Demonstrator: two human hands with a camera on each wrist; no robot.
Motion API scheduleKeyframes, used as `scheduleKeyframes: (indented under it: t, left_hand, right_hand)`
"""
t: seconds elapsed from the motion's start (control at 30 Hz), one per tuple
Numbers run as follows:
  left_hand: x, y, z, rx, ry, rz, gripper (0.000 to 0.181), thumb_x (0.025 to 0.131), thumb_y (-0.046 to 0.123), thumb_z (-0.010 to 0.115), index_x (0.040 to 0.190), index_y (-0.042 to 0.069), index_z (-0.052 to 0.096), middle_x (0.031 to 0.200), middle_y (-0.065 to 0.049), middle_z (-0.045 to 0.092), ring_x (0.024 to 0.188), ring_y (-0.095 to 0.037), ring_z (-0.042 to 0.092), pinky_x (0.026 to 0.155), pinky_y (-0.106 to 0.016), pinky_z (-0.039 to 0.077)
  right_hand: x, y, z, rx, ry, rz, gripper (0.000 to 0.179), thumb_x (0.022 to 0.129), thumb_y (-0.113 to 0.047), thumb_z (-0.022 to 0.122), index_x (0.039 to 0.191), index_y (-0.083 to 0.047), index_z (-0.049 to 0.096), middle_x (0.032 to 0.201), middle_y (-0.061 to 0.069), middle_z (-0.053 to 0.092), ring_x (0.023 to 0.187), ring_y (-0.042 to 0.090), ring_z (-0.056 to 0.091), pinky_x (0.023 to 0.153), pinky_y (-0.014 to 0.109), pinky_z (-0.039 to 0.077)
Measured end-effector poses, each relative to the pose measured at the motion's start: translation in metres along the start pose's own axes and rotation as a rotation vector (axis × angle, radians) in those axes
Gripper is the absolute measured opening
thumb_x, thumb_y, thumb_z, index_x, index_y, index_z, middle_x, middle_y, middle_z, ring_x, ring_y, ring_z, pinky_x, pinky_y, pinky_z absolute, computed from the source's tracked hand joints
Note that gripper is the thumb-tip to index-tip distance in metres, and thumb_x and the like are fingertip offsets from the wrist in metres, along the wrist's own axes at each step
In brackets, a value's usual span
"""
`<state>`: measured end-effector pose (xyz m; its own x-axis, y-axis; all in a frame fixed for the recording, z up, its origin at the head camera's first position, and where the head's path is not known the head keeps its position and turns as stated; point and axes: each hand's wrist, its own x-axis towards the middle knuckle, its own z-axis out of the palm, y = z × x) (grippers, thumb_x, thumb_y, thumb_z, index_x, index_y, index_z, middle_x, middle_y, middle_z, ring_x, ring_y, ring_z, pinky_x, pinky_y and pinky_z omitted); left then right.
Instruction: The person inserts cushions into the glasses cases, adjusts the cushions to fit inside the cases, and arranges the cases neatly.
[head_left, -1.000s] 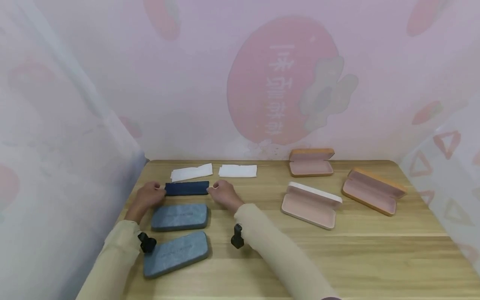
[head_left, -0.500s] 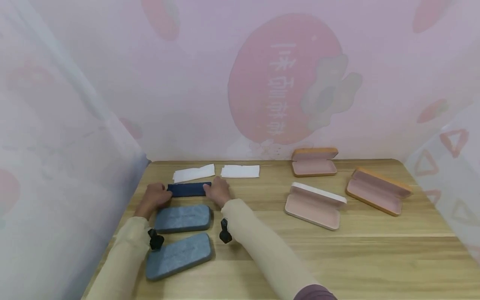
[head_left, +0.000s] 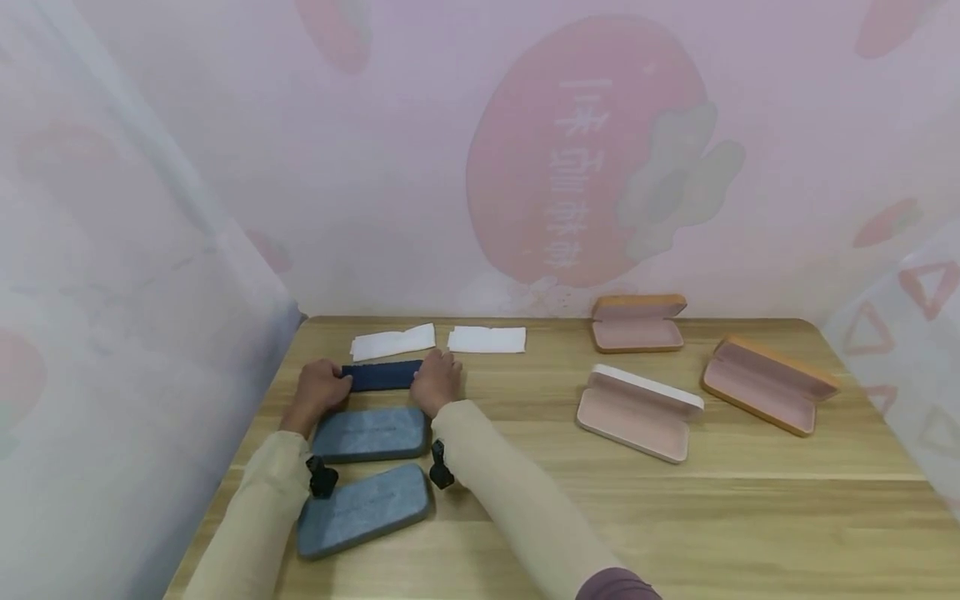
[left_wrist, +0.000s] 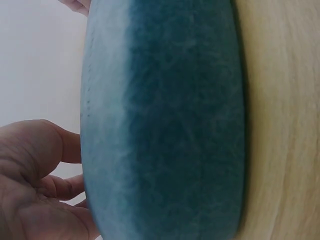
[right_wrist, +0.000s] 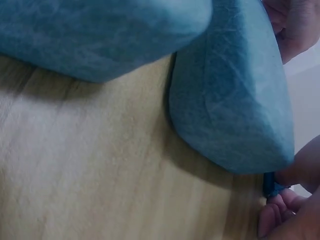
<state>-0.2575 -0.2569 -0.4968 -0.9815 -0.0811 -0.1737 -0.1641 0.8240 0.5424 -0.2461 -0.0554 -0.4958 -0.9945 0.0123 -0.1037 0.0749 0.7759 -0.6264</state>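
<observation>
A dark navy folded cloth [head_left: 381,376] lies flat near the back left of the table. At its left end, my left hand [head_left: 321,388] pinches the edge between thumb and fingers. My right hand [head_left: 437,385] grips the opposite end, and a bit of the cloth [right_wrist: 270,185] shows between its fingers in the right wrist view. Just in front of the cloth is a closed grey-blue glasses case [head_left: 371,433]; a second closed grey-blue glasses case [head_left: 365,510] lies nearer, slightly turned. In the left wrist view a case [left_wrist: 170,125] hides the cloth from sight.
Two white folded cloths, one left [head_left: 393,342] and one right [head_left: 487,339], lie behind the navy one. On the right stand open glasses cases: a white one [head_left: 637,421], an orange one [head_left: 637,335] at the back, and another orange one [head_left: 761,395]. Walls enclose the table's back and sides.
My right hand has come in leftward and now covers the cloth's right end. The left hand stays at the left end. The whole view has shifted slightly.
</observation>
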Motion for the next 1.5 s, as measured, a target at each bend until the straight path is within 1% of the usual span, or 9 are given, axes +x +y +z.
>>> scheduleKeyframes:
  t: [0.17, 0.3, 0.47, 0.63, 0.73, 0.87, 1.0, 1.3, 1.5]
  left_hand:
    - [0.000, 0.001, 0.000, 0.003, -0.009, -0.053, 0.043, 0.094, 0.011, 0.056, 0.053, 0.015, 0.041, 0.049, 0.005, 0.036, 0.045, -0.011, 0.035, 0.046, -0.024, 0.030]
    - [-0.003, 0.007, -0.002, 0.015, 0.011, -0.104, 0.026, 0.086, 0.007, 0.054, 0.060, 0.012, 0.052, 0.059, -0.001, 0.048, 0.057, -0.017, 0.047, 0.049, -0.027, 0.036]
    - [-0.008, 0.015, -0.004, 0.005, 0.033, -0.135, 0.015, 0.082, 0.005, 0.052, 0.067, 0.010, 0.052, 0.065, -0.001, 0.048, 0.061, -0.018, 0.046, 0.051, -0.028, 0.036]
    - [-0.008, 0.021, -0.008, -0.031, 0.007, -0.152, 0.028, 0.081, 0.005, 0.049, 0.057, 0.016, 0.042, 0.051, 0.005, 0.034, 0.047, -0.012, 0.034, 0.045, -0.025, 0.029]
    - [-0.010, 0.022, -0.010, -0.016, 0.020, -0.139, 0.025, 0.082, 0.007, 0.053, 0.058, 0.013, 0.046, 0.054, 0.003, 0.039, 0.051, -0.014, 0.039, 0.047, -0.027, 0.031]
    - [-0.013, 0.019, -0.008, -0.002, 0.038, -0.106, 0.016, 0.088, 0.015, 0.062, 0.088, -0.001, 0.064, 0.087, -0.015, 0.064, 0.078, -0.028, 0.058, 0.063, -0.035, 0.047]
    - [-0.018, 0.011, -0.004, -0.026, 0.037, -0.123, 0.036, 0.093, 0.022, 0.061, 0.118, -0.004, 0.060, 0.121, -0.026, 0.062, 0.101, -0.037, 0.059, 0.079, -0.044, 0.051]
    - [-0.024, 0.007, -0.003, -0.142, 0.075, -0.104, 0.040, 0.093, 0.019, 0.057, 0.128, -0.002, 0.058, 0.129, -0.028, 0.061, 0.111, -0.041, 0.059, 0.085, -0.049, 0.051]
    - [-0.027, 0.015, -0.004, -0.174, 0.128, -0.094, 0.039, 0.095, 0.019, 0.062, 0.129, 0.001, 0.060, 0.126, -0.023, 0.064, 0.111, -0.037, 0.060, 0.087, -0.046, 0.050]
  right_hand:
    - [0.002, 0.002, 0.003, 0.016, 0.001, 0.017, 0.030, 0.100, -0.020, 0.063, 0.122, 0.000, 0.060, 0.118, 0.017, 0.059, 0.111, 0.030, 0.051, 0.091, 0.038, 0.046]
    - [0.002, 0.004, 0.003, 0.052, 0.009, 0.012, 0.026, 0.098, -0.019, 0.063, 0.115, 0.001, 0.062, 0.114, 0.017, 0.059, 0.108, 0.030, 0.051, 0.088, 0.037, 0.045]
    - [0.006, 0.008, 0.003, 0.083, 0.042, -0.056, 0.012, 0.096, -0.013, 0.062, 0.093, -0.002, 0.063, 0.095, 0.012, 0.060, 0.100, 0.028, 0.053, 0.087, 0.038, 0.043]
    - [0.012, 0.012, 0.004, 0.132, 0.097, -0.106, 0.040, 0.089, -0.007, 0.066, 0.054, -0.013, 0.046, 0.056, -0.002, 0.037, 0.077, 0.020, 0.047, 0.079, 0.033, 0.037]
    - [0.013, 0.012, 0.002, 0.188, 0.107, -0.106, 0.043, 0.083, -0.005, 0.067, 0.049, -0.014, 0.043, 0.049, -0.003, 0.034, 0.070, 0.018, 0.043, 0.076, 0.031, 0.036]
    - [0.011, 0.013, -0.001, 0.274, 0.104, -0.068, 0.015, 0.080, -0.001, 0.067, 0.068, -0.009, 0.063, 0.072, 0.002, 0.064, 0.080, 0.020, 0.058, 0.078, 0.028, 0.047]
    - [0.008, 0.016, -0.002, 0.339, 0.071, -0.032, 0.006, 0.082, -0.001, 0.070, 0.087, -0.005, 0.070, 0.095, 0.007, 0.073, 0.089, 0.020, 0.065, 0.074, 0.027, 0.052]
    - [0.007, 0.021, -0.007, 0.473, 0.040, 0.005, 0.010, 0.082, 0.002, 0.075, 0.088, -0.005, 0.069, 0.086, 0.005, 0.069, 0.066, 0.011, 0.062, 0.061, 0.021, 0.050]
    - [0.007, 0.026, -0.015, 0.601, 0.040, 0.057, 0.028, 0.080, 0.004, 0.078, 0.105, -0.001, 0.065, 0.092, 0.009, 0.069, 0.065, 0.015, 0.066, 0.059, 0.023, 0.055]
